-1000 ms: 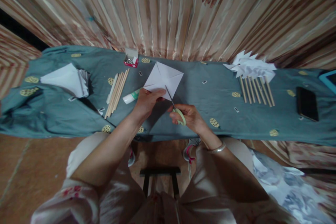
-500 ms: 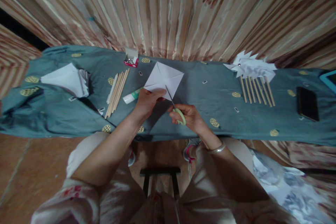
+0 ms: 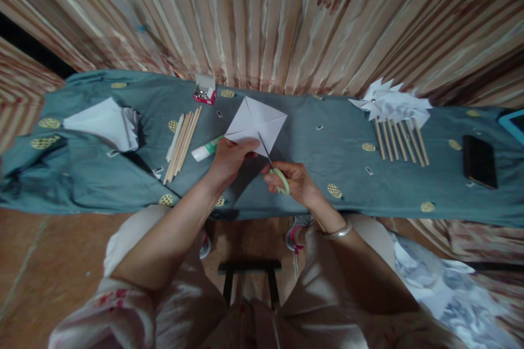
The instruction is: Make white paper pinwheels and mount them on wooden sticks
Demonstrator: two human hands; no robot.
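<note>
From here, I'm seeing the left hand (image 3: 230,161) pinching the near-left edge of a white paper square (image 3: 256,121), its thumb lying on top and the other fingers curling underneath, almost closed. The right hand (image 3: 289,177) is curling around the green handles of the scissors (image 3: 279,180), fingers bent in; I can't tell how far apart the handles are. The blades are reaching up over the paper's near-right part, their tips pointing toward its creased middle. The two hands are staying apart, with the scissors between them at the near corner.

The paper is sitting above the middle of the green cloth (image 3: 311,158). A glue stick (image 3: 204,151) is lying just beside the left hand, and wooden sticks (image 3: 183,144) are lying farther left. Beyond those, an open box (image 3: 204,91) is standing. Off to the right, white pinwheels (image 3: 395,102) are resting with their sticks pointing toward the person.
</note>
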